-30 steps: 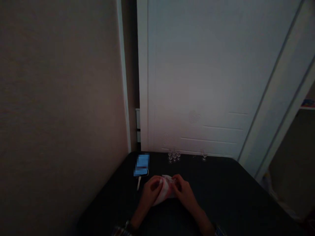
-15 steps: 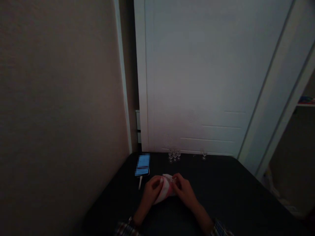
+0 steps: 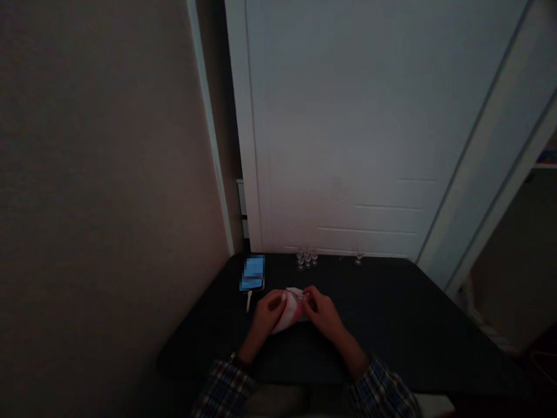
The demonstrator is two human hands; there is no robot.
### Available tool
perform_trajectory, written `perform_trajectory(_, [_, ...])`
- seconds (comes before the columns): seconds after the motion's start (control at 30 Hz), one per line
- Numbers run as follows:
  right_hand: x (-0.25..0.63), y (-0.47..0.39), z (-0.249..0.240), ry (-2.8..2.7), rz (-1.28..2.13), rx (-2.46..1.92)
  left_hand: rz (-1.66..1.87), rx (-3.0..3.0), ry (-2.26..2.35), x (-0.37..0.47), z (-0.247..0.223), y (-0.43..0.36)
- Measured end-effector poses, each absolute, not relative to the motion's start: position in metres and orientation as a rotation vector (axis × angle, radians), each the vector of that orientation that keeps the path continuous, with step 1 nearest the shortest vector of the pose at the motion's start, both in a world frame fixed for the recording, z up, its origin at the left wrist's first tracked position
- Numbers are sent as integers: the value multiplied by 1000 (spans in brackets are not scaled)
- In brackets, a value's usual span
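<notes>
My left hand [image 3: 268, 313] is closed on the edge of a pink and white cloth [image 3: 290, 316]. The cloth hangs folded between both hands, just above the dark table [image 3: 391, 331]. Facing it, my right hand [image 3: 322, 313] pinches a small clear glass [image 3: 306, 296] at the fingertips, against the cloth. Most of this glass is hidden by the fingers and the cloth, and the dim light blurs its shape.
Several small stemmed glasses [image 3: 307, 258] stand in a cluster at the table's back edge. Another stemmed glass [image 3: 358, 258] stands apart to their right. A lit phone [image 3: 253, 273] with a white cable [image 3: 249, 302] lies at the left. A white panel [image 3: 348, 116] rises behind.
The camera view has tilted down, so the table and hands appear higher in the picture. Both hands keep their hold at the cloth, with only slight finger movement.
</notes>
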State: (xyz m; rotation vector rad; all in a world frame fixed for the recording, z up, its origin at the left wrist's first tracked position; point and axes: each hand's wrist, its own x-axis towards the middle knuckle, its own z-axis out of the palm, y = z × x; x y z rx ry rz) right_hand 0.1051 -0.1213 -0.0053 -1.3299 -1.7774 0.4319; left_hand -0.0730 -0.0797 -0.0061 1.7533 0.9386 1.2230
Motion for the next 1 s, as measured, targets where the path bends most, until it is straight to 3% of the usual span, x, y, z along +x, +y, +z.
perform_trajectory(1.0, [116, -126, 0, -1896, 319, -1411, 1216, 1712, 956, -68, -12, -83])
